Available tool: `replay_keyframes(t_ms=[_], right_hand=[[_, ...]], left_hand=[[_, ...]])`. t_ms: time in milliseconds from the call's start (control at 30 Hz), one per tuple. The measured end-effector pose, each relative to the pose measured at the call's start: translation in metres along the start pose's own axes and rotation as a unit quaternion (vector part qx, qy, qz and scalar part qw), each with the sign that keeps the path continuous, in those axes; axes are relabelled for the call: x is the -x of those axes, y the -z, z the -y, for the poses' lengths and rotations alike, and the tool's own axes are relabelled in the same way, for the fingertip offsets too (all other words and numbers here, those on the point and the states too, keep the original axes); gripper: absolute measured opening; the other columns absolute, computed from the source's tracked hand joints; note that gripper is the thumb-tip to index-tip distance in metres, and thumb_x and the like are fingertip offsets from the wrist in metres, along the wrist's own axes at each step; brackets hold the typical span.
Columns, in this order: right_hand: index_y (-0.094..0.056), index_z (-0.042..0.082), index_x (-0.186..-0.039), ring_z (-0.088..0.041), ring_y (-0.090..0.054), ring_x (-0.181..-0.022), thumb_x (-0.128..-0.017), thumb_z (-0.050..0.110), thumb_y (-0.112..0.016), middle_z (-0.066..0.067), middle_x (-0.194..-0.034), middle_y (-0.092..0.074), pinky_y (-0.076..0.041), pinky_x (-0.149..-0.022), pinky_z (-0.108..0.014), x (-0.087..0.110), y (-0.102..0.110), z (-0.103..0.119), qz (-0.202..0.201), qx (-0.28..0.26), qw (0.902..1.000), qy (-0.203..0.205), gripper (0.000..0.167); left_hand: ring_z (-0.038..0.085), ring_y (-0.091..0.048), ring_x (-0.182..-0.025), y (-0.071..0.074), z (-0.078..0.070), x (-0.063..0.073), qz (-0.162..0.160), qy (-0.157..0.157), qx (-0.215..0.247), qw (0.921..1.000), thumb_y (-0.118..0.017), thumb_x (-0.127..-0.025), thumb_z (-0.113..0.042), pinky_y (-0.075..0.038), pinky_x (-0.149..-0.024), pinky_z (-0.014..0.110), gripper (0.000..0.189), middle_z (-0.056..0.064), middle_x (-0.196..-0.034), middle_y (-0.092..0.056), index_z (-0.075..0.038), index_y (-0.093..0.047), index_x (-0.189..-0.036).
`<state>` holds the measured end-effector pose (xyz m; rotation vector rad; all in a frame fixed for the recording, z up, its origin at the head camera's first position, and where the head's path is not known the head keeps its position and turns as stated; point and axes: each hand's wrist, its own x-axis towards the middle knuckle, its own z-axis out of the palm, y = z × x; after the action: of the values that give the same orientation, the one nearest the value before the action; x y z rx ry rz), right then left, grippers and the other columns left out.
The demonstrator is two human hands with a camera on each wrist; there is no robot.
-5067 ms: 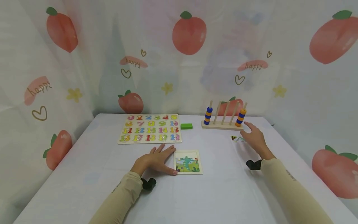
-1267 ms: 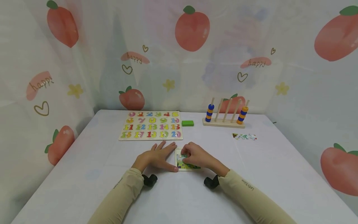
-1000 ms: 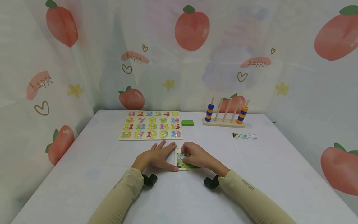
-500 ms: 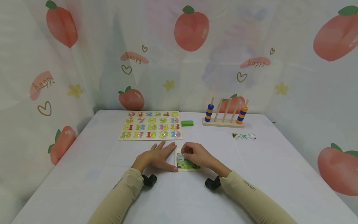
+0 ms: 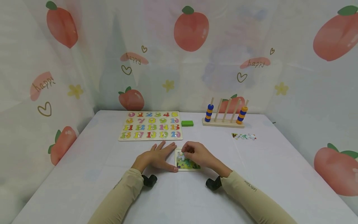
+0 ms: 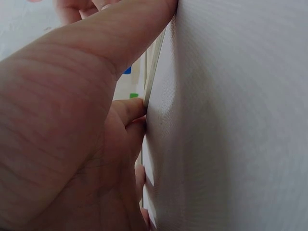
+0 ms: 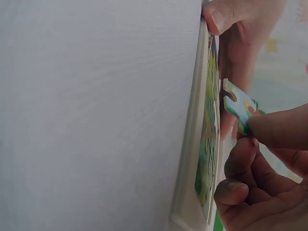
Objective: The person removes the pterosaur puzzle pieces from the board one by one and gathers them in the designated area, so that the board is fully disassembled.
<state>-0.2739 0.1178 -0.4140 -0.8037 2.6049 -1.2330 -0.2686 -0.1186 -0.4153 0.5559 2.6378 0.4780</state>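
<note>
A small jigsaw puzzle in a pale wooden frame [image 5: 188, 170] lies flat on the table in the head view. My left hand [image 5: 157, 160] is spread beside it, with thumb and forefinger against its left edge. Between thumb and fingertips, my right hand [image 5: 200, 154] pinches a jigsaw piece [image 7: 239, 106]. The right wrist view shows this piece tilted, apart from the puzzle picture [image 7: 208, 137]. In the head view the right hand covers the picture's upper right part. More jigsaw pieces [image 5: 244, 136] lie in a row at the right.
A number board [image 5: 150, 126] lies at the back left with a green block [image 5: 187, 123] beside it. Further right stands a wooden bead rack [image 5: 223, 123] with blue and orange beads on its two end pegs. A printed curtain [image 5: 193, 77] hangs behind the white table.
My right hand has come from the row of pieces at the right to over the puzzle. Lately its thumb has risen slightly from the picture with the jigsaw piece. The left hand stays put.
</note>
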Motion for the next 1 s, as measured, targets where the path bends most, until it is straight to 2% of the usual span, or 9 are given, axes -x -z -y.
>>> replay_keyframes(t_ms=[267,500,633,833,1000], right_hand=[[-0.072,0.003,-0.109,-0.020,-0.059,-0.088,-0.103,0.004,-0.067,-0.003,-0.096,-0.068,-0.053,-0.081,-0.033,0.006,0.014,-0.006,-0.011,-0.025,0.9996,-0.011,0.008],[-0.072,0.000,-0.110,-0.022,-0.059,-0.089,-0.103,0.004,-0.067,-0.007,-0.100,-0.069,-0.053,-0.079,-0.032,0.014,0.032,-0.015,-0.033,-0.042,0.9984,-0.018,0.010],[-0.071,-0.001,-0.112,-0.023,-0.060,-0.092,-0.103,0.004,-0.066,-0.010,-0.105,-0.070,-0.054,-0.081,-0.032,0.020,0.041,-0.020,-0.049,-0.044,0.9972,-0.036,0.012],[-0.071,-0.002,-0.115,-0.025,-0.062,-0.094,-0.104,0.004,-0.066,-0.013,-0.111,-0.071,-0.058,-0.085,-0.038,0.028,0.056,-0.025,-0.069,-0.048,0.9939,-0.071,0.014],[-0.070,-0.004,-0.118,-0.028,-0.063,-0.095,-0.105,0.004,-0.064,-0.014,-0.112,-0.071,-0.059,-0.089,-0.045,0.034,0.070,-0.032,-0.088,-0.047,0.9917,-0.081,0.017]], left_hand=[[0.028,0.003,-0.165,0.003,-0.002,0.004,0.003,-0.005,0.002,1.0000,-0.079,-0.087,-0.068,0.002,-0.131,0.055,0.110,-0.004,-0.180,-0.014,-0.022,-0.025,-0.172],[0.028,0.001,-0.165,0.000,0.000,0.001,-0.002,-0.004,0.000,1.0000,-0.080,-0.087,-0.066,0.000,-0.131,0.056,0.109,-0.005,-0.179,-0.015,-0.023,-0.027,-0.172],[0.029,0.001,-0.165,0.001,0.001,0.001,-0.002,-0.008,0.001,1.0000,-0.081,-0.087,-0.065,0.001,-0.130,0.057,0.109,-0.005,-0.179,-0.015,-0.023,-0.027,-0.172],[0.029,0.002,-0.165,0.001,0.002,0.002,-0.001,-0.017,0.007,0.9998,-0.078,-0.087,-0.067,0.001,-0.130,0.058,0.109,-0.006,-0.179,-0.015,-0.023,-0.027,-0.172],[0.030,0.002,-0.165,0.001,0.002,0.002,0.001,-0.022,0.012,0.9997,-0.073,-0.088,-0.071,0.002,-0.130,0.058,0.108,-0.006,-0.179,-0.015,-0.022,-0.026,-0.172]])
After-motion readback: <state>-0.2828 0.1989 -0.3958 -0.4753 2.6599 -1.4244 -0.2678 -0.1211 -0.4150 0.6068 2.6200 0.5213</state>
